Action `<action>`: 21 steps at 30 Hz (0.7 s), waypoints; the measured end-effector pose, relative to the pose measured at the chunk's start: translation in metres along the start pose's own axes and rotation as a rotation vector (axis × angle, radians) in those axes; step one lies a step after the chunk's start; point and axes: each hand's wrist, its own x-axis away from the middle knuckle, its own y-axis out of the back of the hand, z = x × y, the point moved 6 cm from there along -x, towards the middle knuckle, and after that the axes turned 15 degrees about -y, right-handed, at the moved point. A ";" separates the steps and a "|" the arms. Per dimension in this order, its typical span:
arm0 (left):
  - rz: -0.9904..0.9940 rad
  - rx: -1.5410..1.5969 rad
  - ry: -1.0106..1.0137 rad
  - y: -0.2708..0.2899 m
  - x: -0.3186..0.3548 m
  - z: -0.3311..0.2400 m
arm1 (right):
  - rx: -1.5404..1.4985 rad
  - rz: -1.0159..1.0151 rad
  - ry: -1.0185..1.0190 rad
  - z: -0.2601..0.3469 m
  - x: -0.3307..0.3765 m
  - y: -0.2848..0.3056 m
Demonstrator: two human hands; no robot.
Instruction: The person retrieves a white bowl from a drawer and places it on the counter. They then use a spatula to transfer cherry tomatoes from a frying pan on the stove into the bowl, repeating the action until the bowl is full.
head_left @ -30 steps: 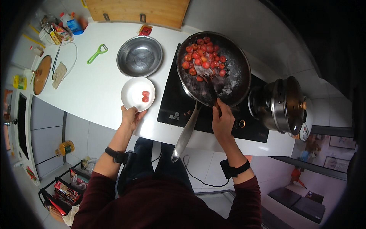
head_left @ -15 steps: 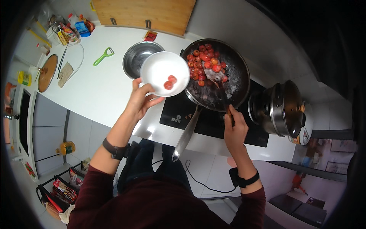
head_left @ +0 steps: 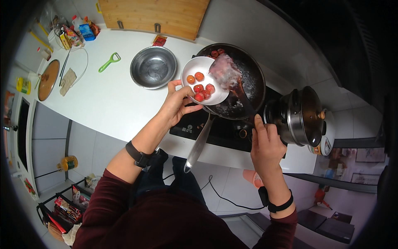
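My left hand [head_left: 179, 103] grips the rim of a white bowl [head_left: 197, 65], thumb inside and fingers beneath. Several glossy red round fruits [head_left: 206, 94] lie in the bowl, which overlaps the near left side of a dark frying pan [head_left: 258, 83]. My right hand [head_left: 267, 145] is closed round the handle of a spatula [head_left: 244, 97]. Its broad blade, blurred and coated with a whitish layer, is at the bowl's right rim above the pan. More red fruits [head_left: 214, 54] show at the pan's far side; the bowl and blade hide part of its inside. Whitish residue streaks the pan.
Left of the bowl stands a steel basin [head_left: 153, 68], with a green peeler [head_left: 109, 62] farther left. A lidded pot [head_left: 304, 116] sits right of the pan. The pan's metal handle [head_left: 200, 145] juts toward me past the black cooktop [head_left: 186, 128]. A wooden board [head_left: 153, 16] leans behind.
My left hand has moved the bowl right, over the pan's edge, and it holds more fruits. The spatula has lifted to the bowl's rim; fewer fruits show in the pan.
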 end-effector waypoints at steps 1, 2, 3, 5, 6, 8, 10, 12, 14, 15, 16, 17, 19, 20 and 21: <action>-0.007 0.007 0.004 0.001 0.001 0.000 | -0.063 0.011 -0.043 -0.005 0.000 0.001; -0.013 0.015 -0.009 0.003 0.002 -0.001 | -0.134 0.040 -0.102 -0.012 0.000 0.001; -0.025 0.020 -0.019 0.007 0.003 -0.002 | -0.271 0.069 -0.190 -0.021 0.000 0.000; -0.050 0.035 -0.045 0.017 0.005 -0.007 | -0.399 0.144 -0.385 -0.043 0.006 -0.005; -0.062 0.044 -0.060 0.023 0.007 -0.011 | -0.446 0.168 -0.452 -0.053 0.009 -0.009; -0.083 0.072 -0.078 0.037 0.007 -0.019 | -0.448 0.291 -0.566 -0.068 0.015 -0.031; -0.109 0.081 -0.110 0.050 0.008 -0.027 | -0.347 0.506 -0.757 -0.082 0.028 -0.060; -0.135 0.084 -0.129 0.060 0.008 -0.031 | -0.330 0.596 -0.723 -0.081 0.034 -0.078; -0.169 0.072 -0.133 0.068 0.010 -0.034 | -0.344 0.674 -0.741 -0.078 0.040 -0.094; -0.171 0.066 -0.130 0.069 0.010 -0.034 | -0.359 0.660 -0.700 -0.075 0.039 -0.100; -0.179 0.059 -0.128 0.071 0.010 -0.035 | -0.387 0.643 -0.659 -0.070 0.039 -0.106; -0.187 0.051 -0.125 0.073 0.011 -0.035 | -0.418 0.629 -0.632 -0.065 0.039 -0.112; -0.175 0.046 -0.117 0.073 0.011 -0.036 | -0.495 0.586 -0.602 -0.055 0.037 -0.128; -0.183 0.036 -0.107 0.073 0.011 -0.034 | -0.523 0.547 -0.591 -0.052 0.035 -0.134; -0.175 0.060 -0.100 0.072 0.011 -0.033 | -0.569 0.503 -0.580 -0.049 0.035 -0.138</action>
